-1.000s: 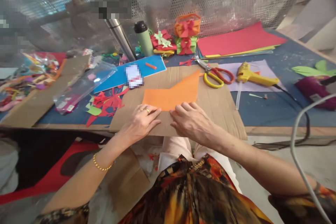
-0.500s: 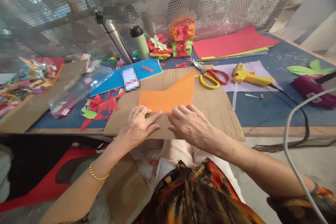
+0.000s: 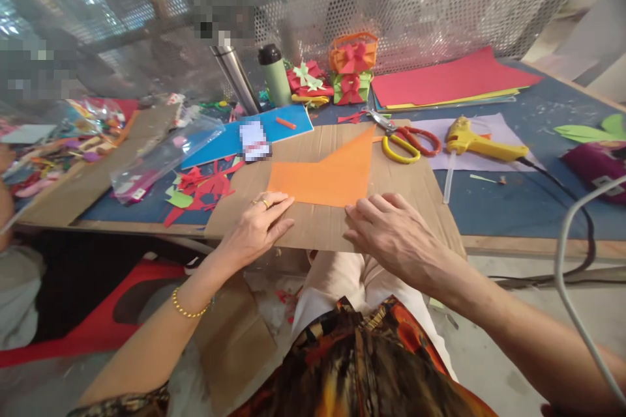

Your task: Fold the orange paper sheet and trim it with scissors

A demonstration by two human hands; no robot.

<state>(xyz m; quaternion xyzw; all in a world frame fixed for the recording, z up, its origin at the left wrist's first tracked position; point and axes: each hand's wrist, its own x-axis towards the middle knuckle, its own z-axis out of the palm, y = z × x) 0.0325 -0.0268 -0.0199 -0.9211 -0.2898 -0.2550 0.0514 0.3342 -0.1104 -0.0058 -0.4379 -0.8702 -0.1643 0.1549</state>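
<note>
A folded sheet of orange paper (image 3: 317, 179) lies on a brown cardboard sheet (image 3: 303, 228), its upper right part rising to a point. My left hand (image 3: 257, 225) rests with fingers stretched out at the paper's lower left corner, thumb apart on the cardboard. At the lower right corner, my right hand (image 3: 386, 228) presses down with curled fingers; its thumb is on the cardboard, and nothing shows inside the fingers. Scissors (image 3: 401, 142) with red and yellow handles lie just beyond the paper's right side.
To the right, a yellow glue gun (image 3: 484, 142) lies on lilac paper (image 3: 499, 124). Red paper sheets (image 3: 450, 81) are stacked behind. Red scraps (image 3: 212, 184), a phone (image 3: 254, 141), a green bottle (image 3: 275, 81) and a steel flask (image 3: 237, 78) stand or lie leftward and behind.
My right hand has slid rightward along the paper's near edge to its corner, and the gap between my hands has widened. The whole view has shifted slightly.
</note>
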